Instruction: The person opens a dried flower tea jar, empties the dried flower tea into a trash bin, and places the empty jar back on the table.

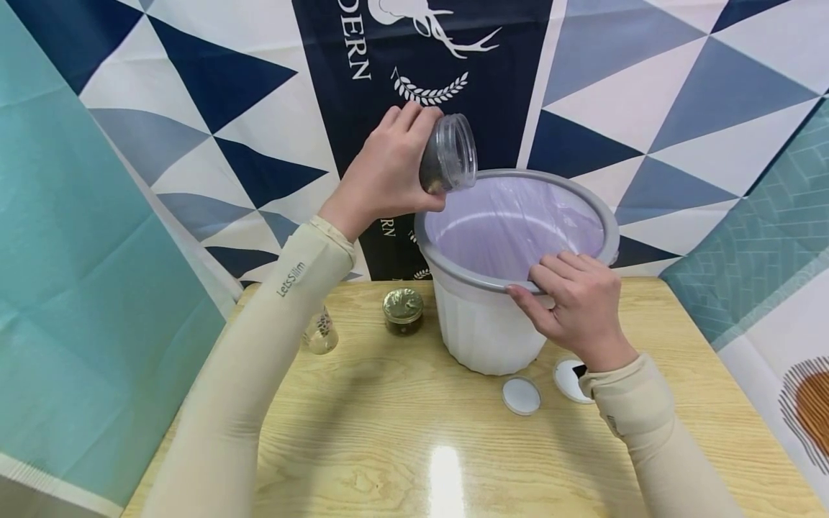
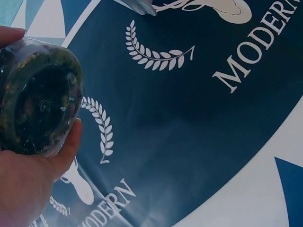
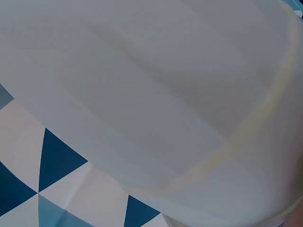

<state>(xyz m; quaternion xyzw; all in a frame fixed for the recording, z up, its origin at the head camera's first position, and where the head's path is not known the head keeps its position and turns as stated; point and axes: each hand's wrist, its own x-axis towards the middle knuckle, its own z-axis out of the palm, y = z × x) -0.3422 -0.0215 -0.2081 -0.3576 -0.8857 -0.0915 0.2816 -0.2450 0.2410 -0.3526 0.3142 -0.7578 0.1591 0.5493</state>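
My left hand point(image 1: 391, 165) grips a clear plastic jar point(image 1: 458, 151), tipped on its side with its uncapped mouth facing right, just beyond the left rim of a white bin point(image 1: 486, 327). Dark, speckled contents show through the base of the jar point(image 2: 45, 101) in the left wrist view. The bin has a grey rim and a pale purple liner bag point(image 1: 512, 223). My right hand point(image 1: 576, 302) holds its near right rim, fingers curled over the edge. Pale bin wall point(image 3: 156, 94) fills most of the right wrist view, where the hand is mostly hidden.
Left of the bin stands a small jar with a gold lid point(image 1: 403, 309). A clear printed container point(image 1: 321, 332) is partly behind my left forearm. Two white round lids point(image 1: 521, 396) lie on the wooden table point(image 1: 363, 446) before the bin. Patterned cloth point(image 1: 259, 108) hangs behind.
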